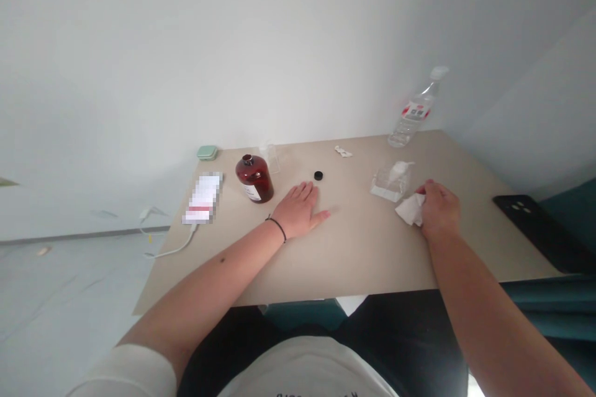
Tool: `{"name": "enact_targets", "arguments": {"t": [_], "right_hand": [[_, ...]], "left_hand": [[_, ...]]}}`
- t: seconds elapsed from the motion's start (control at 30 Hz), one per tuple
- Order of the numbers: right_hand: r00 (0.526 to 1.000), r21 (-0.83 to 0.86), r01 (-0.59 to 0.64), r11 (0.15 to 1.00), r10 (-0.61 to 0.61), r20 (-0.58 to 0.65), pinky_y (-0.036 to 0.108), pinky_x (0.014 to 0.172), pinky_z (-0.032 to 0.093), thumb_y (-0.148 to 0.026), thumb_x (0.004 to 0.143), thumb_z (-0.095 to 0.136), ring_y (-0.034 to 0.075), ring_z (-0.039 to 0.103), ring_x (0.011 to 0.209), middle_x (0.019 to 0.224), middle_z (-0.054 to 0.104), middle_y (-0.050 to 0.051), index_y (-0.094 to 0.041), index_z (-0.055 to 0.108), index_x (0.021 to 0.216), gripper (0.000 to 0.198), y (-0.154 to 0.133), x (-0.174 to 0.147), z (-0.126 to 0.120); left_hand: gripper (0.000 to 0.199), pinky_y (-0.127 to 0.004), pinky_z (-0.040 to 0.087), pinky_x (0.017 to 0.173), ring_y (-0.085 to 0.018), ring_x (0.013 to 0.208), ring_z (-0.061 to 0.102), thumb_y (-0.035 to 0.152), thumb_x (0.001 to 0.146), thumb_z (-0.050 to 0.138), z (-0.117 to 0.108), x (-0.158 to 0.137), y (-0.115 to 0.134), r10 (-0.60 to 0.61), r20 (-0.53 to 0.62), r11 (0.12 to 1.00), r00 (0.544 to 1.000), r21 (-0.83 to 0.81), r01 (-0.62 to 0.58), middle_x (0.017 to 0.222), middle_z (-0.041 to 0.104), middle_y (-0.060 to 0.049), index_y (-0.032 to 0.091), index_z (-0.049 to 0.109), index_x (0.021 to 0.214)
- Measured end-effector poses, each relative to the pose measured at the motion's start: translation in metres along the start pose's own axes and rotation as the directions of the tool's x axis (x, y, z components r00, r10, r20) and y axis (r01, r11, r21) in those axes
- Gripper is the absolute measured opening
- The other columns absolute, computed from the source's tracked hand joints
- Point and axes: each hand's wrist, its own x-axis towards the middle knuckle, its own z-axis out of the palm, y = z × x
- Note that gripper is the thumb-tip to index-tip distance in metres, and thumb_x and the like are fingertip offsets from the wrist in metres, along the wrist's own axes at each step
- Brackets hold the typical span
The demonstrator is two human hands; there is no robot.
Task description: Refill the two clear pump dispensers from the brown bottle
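My left hand [297, 209] lies flat on the table [344, 260], fingers stretched out and thumb apart, with nothing in it. Just left of it stands a dark red-brown bottle [256, 180] with a white label and an uncapped neck. A small black cap [318, 175] rests on the table beyond my left fingertips. At the right, my right hand [440, 208] is closed on a crumpled white tissue [410, 209], which touches or nearly touches the table. Close beyond that tissue sits a clear box [389, 186] with a white tissue sticking out of its top.
A clear water bottle [413, 115] stands at the back right. A phone [202, 198] with a white cable [179, 249] and a green case [207, 152] are on the left. A crumpled scrap [343, 152] lies near the wall. A black phone [535, 226] lies at the right edge.
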Motion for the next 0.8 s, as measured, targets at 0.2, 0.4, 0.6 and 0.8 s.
{"name": "enact_targets", "arguments": {"t": [0.2,0.4,0.6,0.8], "right_hand": [[1.000,0.034,-0.017,0.999,0.017,0.008,0.033,0.055,0.032,-0.038,0.090,0.052,0.016,0.043,0.056,0.056,0.045,-0.002,-0.023,0.055,0.068,0.026,-0.004,-0.004,-0.002],[1.000,0.041,-0.018,0.999,0.019,-0.011,0.033,0.055,0.031,-0.035,0.090,0.052,0.016,0.043,0.056,0.057,0.046,-0.002,-0.023,0.056,0.068,0.026,-0.005,-0.007,0.000],[1.000,0.036,-0.010,0.999,0.011,-0.024,0.033,0.057,0.031,-0.033,0.091,0.051,0.016,0.043,0.058,0.059,0.046,-0.002,-0.023,0.055,0.068,0.025,-0.005,-0.006,0.000],[0.999,0.041,-0.008,0.999,0.009,-0.031,0.033,0.057,0.031,-0.031,0.092,0.050,0.015,0.043,0.057,0.059,0.046,-0.002,-0.023,0.055,0.067,0.027,-0.004,-0.005,0.000]], "left_hand": [[0.091,-0.048,0.022,0.129,-0.033,0.156,0.032,0.073,0.092,0.048,0.017,-0.084,0.048,0.406,0.115,0.912,0.907,-0.114,-0.394,0.164,0.036,-0.024,0.009,0.038,0.155],[0.096,-0.047,0.025,0.129,-0.034,0.154,0.036,0.073,0.090,0.053,0.043,-0.156,0.073,0.553,0.089,0.833,0.828,-0.094,-0.546,0.162,0.040,-0.023,0.008,0.033,0.158],[0.059,-0.043,0.036,0.125,-0.030,0.146,0.050,0.041,0.102,0.049,0.064,-0.166,0.057,0.682,0.081,0.731,0.727,-0.091,-0.676,0.155,0.052,-0.019,0.012,0.043,0.153],[0.055,-0.039,0.058,0.101,-0.029,0.119,0.071,0.035,0.077,0.074,0.117,-0.170,0.017,0.275,0.220,0.896,0.936,-0.412,-0.166,0.131,0.073,-0.010,0.026,0.064,0.130]]}}
